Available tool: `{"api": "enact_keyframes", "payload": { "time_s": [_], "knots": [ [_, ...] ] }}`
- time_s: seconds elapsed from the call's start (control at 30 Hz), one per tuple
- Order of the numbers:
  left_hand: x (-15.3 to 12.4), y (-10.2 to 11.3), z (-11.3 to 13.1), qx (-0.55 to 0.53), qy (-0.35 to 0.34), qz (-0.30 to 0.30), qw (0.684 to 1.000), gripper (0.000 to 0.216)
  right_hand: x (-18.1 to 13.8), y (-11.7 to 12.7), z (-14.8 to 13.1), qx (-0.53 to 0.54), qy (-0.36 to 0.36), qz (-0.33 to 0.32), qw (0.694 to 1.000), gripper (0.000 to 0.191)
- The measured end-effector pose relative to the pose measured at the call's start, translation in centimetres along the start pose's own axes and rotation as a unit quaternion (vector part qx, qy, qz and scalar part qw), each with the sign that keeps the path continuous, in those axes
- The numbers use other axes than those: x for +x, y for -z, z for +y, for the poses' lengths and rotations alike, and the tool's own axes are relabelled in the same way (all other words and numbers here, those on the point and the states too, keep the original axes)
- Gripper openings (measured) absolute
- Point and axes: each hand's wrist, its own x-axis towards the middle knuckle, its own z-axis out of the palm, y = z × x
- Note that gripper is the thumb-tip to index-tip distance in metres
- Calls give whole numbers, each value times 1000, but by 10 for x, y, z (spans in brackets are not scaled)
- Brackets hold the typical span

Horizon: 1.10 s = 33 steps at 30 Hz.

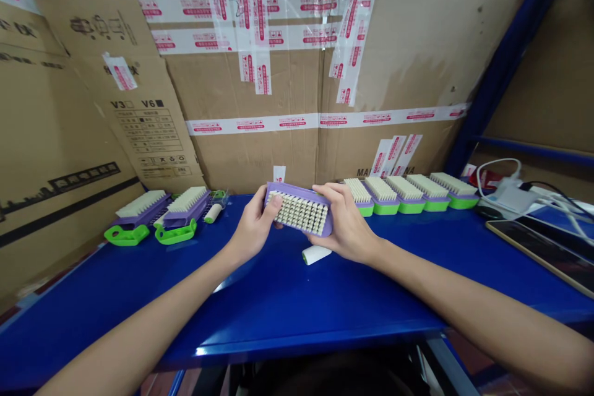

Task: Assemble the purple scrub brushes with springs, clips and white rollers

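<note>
A purple brush head with rows of cream bristles is held above the blue table, bristles facing me and slightly tilted. My left hand grips its left end, thumb on the bristles. Closed round the right end is my right hand; its fingers partly cover the purple edge. Under the brush head, a white cylinder with a green end lies on the table. The back of the held piece is hidden from me.
At left stand two purple brush heads with green handle pieces and a white cylinder. Several green-and-purple brushes line the back right. A phone and a white charger with cables lie far right. Taped cardboard walls the back.
</note>
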Motion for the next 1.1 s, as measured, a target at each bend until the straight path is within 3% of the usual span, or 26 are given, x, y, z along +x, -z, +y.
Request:
{"api": "enact_keyframes", "payload": {
  "time_s": [0.37, 0.67, 1.1],
  "knots": [
    [1, 1, 1, 12, 0, -1, 1000, 51, 3, 3, 2, -4, 10, -6, 1000, 88],
    [1, 0, 0, 2, 4, 0, 1000, 49, 4, 5, 2, 2, 9, -16, 1000, 90],
    [10, 2, -4, -100, 96, 22, 990, 55, 7, 1, 7, 35, -15, -7, 999, 97]
  ]
}}
